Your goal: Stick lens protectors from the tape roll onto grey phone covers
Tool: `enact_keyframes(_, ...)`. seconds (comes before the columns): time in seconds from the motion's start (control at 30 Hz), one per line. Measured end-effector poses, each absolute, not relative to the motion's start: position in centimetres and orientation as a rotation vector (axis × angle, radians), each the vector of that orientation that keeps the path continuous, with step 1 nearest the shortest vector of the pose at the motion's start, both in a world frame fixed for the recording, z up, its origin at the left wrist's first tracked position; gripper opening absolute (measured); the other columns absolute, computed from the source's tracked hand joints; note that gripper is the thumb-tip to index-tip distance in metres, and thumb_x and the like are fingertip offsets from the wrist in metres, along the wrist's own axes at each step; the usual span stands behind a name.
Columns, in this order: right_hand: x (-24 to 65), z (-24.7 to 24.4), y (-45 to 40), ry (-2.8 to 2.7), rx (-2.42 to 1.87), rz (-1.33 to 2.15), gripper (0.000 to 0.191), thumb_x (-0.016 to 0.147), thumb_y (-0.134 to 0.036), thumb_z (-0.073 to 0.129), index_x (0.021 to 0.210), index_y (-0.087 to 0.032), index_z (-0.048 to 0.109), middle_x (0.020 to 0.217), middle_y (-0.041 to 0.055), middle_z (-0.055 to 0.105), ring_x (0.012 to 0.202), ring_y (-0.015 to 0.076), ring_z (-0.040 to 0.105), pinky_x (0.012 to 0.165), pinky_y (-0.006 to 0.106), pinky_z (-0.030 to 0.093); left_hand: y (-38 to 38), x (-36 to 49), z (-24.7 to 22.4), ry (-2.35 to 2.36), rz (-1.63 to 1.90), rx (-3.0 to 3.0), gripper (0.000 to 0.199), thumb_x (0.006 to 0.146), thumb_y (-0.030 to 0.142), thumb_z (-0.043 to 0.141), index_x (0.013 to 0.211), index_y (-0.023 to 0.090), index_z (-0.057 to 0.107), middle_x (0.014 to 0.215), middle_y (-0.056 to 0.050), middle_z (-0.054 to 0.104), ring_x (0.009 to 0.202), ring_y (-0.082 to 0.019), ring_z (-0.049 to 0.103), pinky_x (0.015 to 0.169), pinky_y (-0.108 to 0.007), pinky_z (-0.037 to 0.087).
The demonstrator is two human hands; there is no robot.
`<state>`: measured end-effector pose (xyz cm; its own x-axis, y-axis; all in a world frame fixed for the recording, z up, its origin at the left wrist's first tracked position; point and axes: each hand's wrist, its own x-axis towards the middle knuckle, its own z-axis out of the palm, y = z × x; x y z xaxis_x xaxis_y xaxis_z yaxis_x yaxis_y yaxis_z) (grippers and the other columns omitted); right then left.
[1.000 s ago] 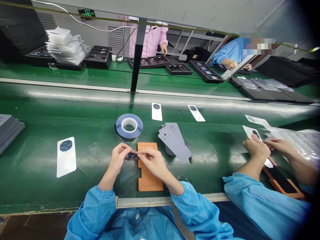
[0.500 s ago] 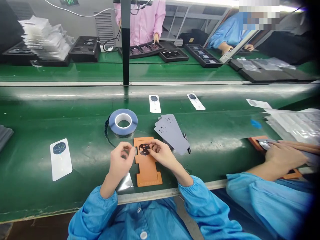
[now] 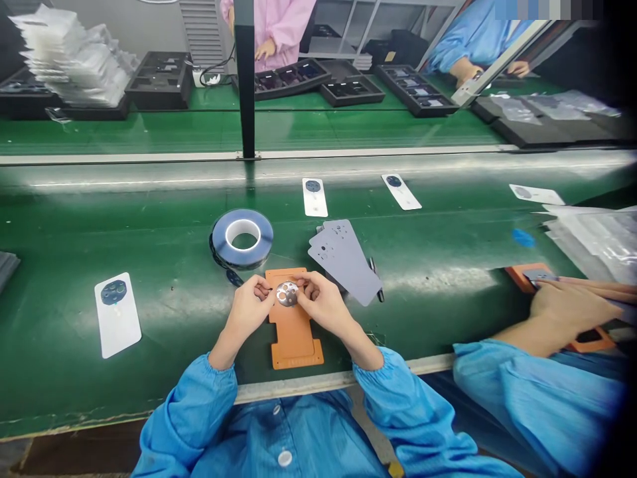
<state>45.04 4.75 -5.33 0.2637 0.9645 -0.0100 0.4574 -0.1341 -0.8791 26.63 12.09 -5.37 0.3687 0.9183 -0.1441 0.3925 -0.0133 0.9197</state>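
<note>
Over the upper part of an orange jig plate [image 3: 293,338] is a shiny round disc with holes [image 3: 287,293], shaped like a phone's camera-lens cover. My right hand [image 3: 326,302] pinches its right edge between thumb and finger. Just left of the disc, my left hand [image 3: 251,307] is closed in a pinch, fingertips close to the edge; what it holds is too small to make out. Behind my hands lies a roll of blue tape [image 3: 243,239] with a dark strip hanging off its left side. Grey phone-shaped sheets [image 3: 346,262] lie fanned to the right.
White phone-shaped panels [image 3: 118,318] with dark round camera areas lie around the belt. A black pen-like thing [image 3: 377,279] is beside the grey sheets. At right a co-worker's hand [image 3: 567,312] works over another orange jig. A black post [image 3: 246,79] stands ahead.
My left hand has moved right and up towards the disc. The clear film below it no longer shows. The disc, dark before, now looks silvery. The view has shifted slightly.
</note>
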Motion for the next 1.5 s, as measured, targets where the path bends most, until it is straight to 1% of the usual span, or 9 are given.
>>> enact_keyframes(0.1, 44.7, -4.9, 4.5, -1.249, -1.742, 0.85, 0.034, 0.08, -0.02, 0.061, 0.113, -0.02, 0.071, 0.091, 0.002, 0.069, 0.061, 0.0116, 0.054, 0.06, 0.027, 0.047, 12.1, 26.6, -5.5, 1.192, 0.641, 1.618, 0.012, 0.076, 0.027, 0.072, 0.078, 0.02, 0.063, 0.074, 0.0, 0.066, 0.065, -0.014, 0.06, 0.062, -0.025, 0.044)
enact_keyframes(0.23, 44.2, -4.7, 4.5, -1.119, -1.709, 0.928, 0.028, 0.08, -0.022, 0.061, 0.105, -0.019, 0.074, 0.079, 0.0005, 0.067, 0.06, 0.0123, 0.051, 0.058, 0.027, 0.044, 12.1, 26.4, -5.5, 1.186, 0.623, 1.623, 0.011, 0.078, 0.028, 0.07, 0.08, 0.02, 0.062, 0.076, 0.0, 0.067, 0.066, -0.014, 0.061, 0.063, -0.025, 0.044)
enact_keyframes(0.4, 43.5, -5.2, 4.5, -0.94, -1.721, 0.837, 0.025, 0.081, -0.025, 0.061, 0.101, -0.018, 0.073, 0.076, 0.0012, 0.066, 0.058, 0.0126, 0.05, 0.057, 0.027, 0.043, 12.1, 26.3, -5.2, 1.194, 0.607, 1.604, 0.005, 0.08, 0.022, 0.064, 0.079, 0.02, 0.06, 0.075, 0.0, 0.067, 0.067, -0.014, 0.062, 0.064, -0.025, 0.044)
enact_keyframes(0.57, 42.8, -5.6, 4.3, -0.937, -1.756, 0.764, 0.026, 0.081, -0.025, 0.062, 0.104, -0.019, 0.073, 0.079, 0.0016, 0.068, 0.055, 0.0122, 0.047, 0.055, 0.027, 0.043, 12.1, 26.5, -5.3, 1.187, 0.622, 1.6, 0.008, 0.08, 0.025, 0.067, 0.079, 0.02, 0.061, 0.074, 0.001, 0.066, 0.066, -0.014, 0.061, 0.062, -0.025, 0.044)
enact_keyframes(0.77, 43.0, -5.8, 4.2, -0.817, -1.613, 0.855, 0.024, 0.081, -0.026, 0.064, 0.102, -0.019, 0.071, 0.086, 0.004, 0.069, 0.065, 0.0145, 0.057, 0.06, 0.027, 0.048, 12.1, 26.6, -5.6, 1.179, 0.658, 1.591, 0.008, 0.08, 0.024, 0.066, 0.076, 0.02, 0.061, 0.072, 0.001, 0.065, 0.064, -0.013, 0.06, 0.062, -0.024, 0.043)
enact_keyframes(1.0, 42.6, -6.4, 4.2, -0.907, -1.714, 0.776, 0.028, 0.08, -0.022, 0.062, 0.107, -0.019, 0.069, 0.082, 0.0013, 0.066, 0.055, 0.0121, 0.047, 0.055, 0.028, 0.043, 12.0, 26.7, -5.5, 1.186, 0.676, 1.562, 0.008, 0.077, 0.023, 0.068, 0.075, 0.02, 0.061, 0.069, 0.001, 0.065, 0.062, -0.013, 0.059, 0.061, -0.024, 0.042)
enact_keyframes(1.33, 42.3, -6.3, 4.1, -1.017, -1.749, 0.649, 0.025, 0.084, -0.022, 0.059, 0.107, -0.02, 0.069, 0.082, 0.001, 0.063, 0.057, 0.0122, 0.05, 0.058, 0.028, 0.046, 11.8, 27.2, -5.1, 1.26, 0.676, 1.574, 0.012, 0.073, 0.023, 0.07, 0.072, 0.02, 0.059, 0.068, 0.002, 0.062, 0.061, -0.014, 0.057, 0.061, -0.025, 0.041)
enact_keyframes(1.43, 42.6, -6.6, 4.0, -1.056, -1.763, 0.561, 0.023, 0.084, -0.023, 0.062, 0.106, -0.021, 0.069, 0.087, 0.0022, 0.062, 0.059, 0.0122, 0.05, 0.059, 0.029, 0.047, 11.8, 27.4, -5.0, 1.28, 0.684, 1.574, 0.013, 0.071, 0.022, 0.071, 0.07, 0.021, 0.058, 0.067, 0.002, 0.061, 0.06, -0.013, 0.055, 0.06, -0.025, 0.041)
enact_keyframes(1.5, 43.1, -6.8, 3.8, -1.01, -1.76, 0.595, 0.025, 0.084, -0.026, 0.065, 0.108, -0.021, 0.069, 0.087, 0.0023, 0.06, 0.061, 0.0126, 0.051, 0.06, 0.029, 0.048, 11.8, 27.4, -5.0, 1.288, 0.685, 1.575, 0.013, 0.07, 0.021, 0.07, 0.07, 0.021, 0.058, 0.066, 0.002, 0.06, 0.059, -0.013, 0.054, 0.06, -0.024, 0.041)
